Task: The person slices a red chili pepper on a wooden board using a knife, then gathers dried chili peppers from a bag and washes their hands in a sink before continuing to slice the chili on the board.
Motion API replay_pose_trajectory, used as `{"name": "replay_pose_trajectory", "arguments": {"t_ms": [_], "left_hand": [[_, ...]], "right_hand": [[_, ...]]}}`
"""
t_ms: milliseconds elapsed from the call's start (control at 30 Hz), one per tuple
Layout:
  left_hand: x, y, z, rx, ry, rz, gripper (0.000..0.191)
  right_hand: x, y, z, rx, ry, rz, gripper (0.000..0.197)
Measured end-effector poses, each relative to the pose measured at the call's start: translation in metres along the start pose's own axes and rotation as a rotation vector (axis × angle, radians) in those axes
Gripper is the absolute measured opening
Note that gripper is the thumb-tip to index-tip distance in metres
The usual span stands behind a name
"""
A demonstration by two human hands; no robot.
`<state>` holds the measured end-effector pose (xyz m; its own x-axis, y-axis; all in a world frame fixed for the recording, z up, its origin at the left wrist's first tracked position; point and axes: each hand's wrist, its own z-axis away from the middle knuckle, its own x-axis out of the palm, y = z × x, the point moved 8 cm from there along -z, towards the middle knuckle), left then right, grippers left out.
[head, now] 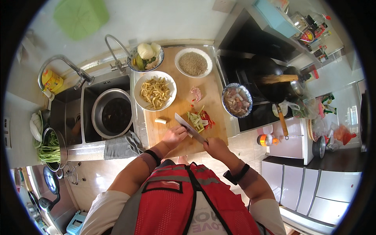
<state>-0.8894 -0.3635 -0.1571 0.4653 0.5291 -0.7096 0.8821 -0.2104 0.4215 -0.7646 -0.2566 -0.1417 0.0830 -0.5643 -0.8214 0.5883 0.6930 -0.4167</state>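
Observation:
My right hand (pixel 216 147) grips the handle of a kitchen cleaver (pixel 191 129), its blade slanting up and left over the wooden cutting board (pixel 164 141). My left hand (pixel 175 136) has its fingers bent together against the blade, around a small pale piece of food (pixel 190 135) that is mostly hidden. Just beyond the blade lie cut pale-green stalks (pixel 197 120) and sliced red chilli (pixel 209 120). A short white piece of vegetable (pixel 160 120) rests left of the cleaver's tip. Farther up the board is a lump of raw meat (pixel 196 94).
On the board stand white bowls of yellowish strips (pixel 172 100) and brownish grains (pixel 209 70). A patterned vegetable bowl (pixel 161 62) sits behind; a meat bowl (pixel 250 100) is at right by the wok (pixel 265 88). Left, a metal basin (pixel 97 117) occupies the sink; a grey cloth (pixel 122 146) overhangs the edge.

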Motion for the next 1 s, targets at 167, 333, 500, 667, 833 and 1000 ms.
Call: {"name": "replay_pose_trajectory", "arguments": {"t_ms": [167, 333, 500, 667, 833, 1000], "left_hand": [[0.001, 0.003, -0.003, -0.029, -0.045, -0.026, 0.01], [-0.002, 0.005, 0.0, -0.007, 0.003, -0.035, 0.008], [-0.001, 0.006, 0.002, 0.008, 0.011, -0.039, 0.01], [0.005, 0.006, 0.001, 0.013, -0.048, -0.058, 0.01], [0.005, 0.006, 0.003, 0.001, -0.008, -0.066, 0.007], [0.009, 0.005, 0.003, -0.016, -0.046, -0.093, 0.006]], "right_hand": [[0.017, -0.005, -0.023, 0.027, 0.086, -0.034, 0.036], [0.012, -0.003, -0.016, -0.008, 0.083, -0.042, 0.037], [0.008, -0.006, -0.01, 0.019, 0.039, 0.012, 0.037], [0.018, -0.009, -0.024, 0.008, 0.126, -0.051, 0.036], [0.01, -0.016, -0.016, -0.033, 0.103, -0.099, 0.037], [0.018, -0.018, -0.03, 0.023, 0.114, -0.076, 0.038]]}}
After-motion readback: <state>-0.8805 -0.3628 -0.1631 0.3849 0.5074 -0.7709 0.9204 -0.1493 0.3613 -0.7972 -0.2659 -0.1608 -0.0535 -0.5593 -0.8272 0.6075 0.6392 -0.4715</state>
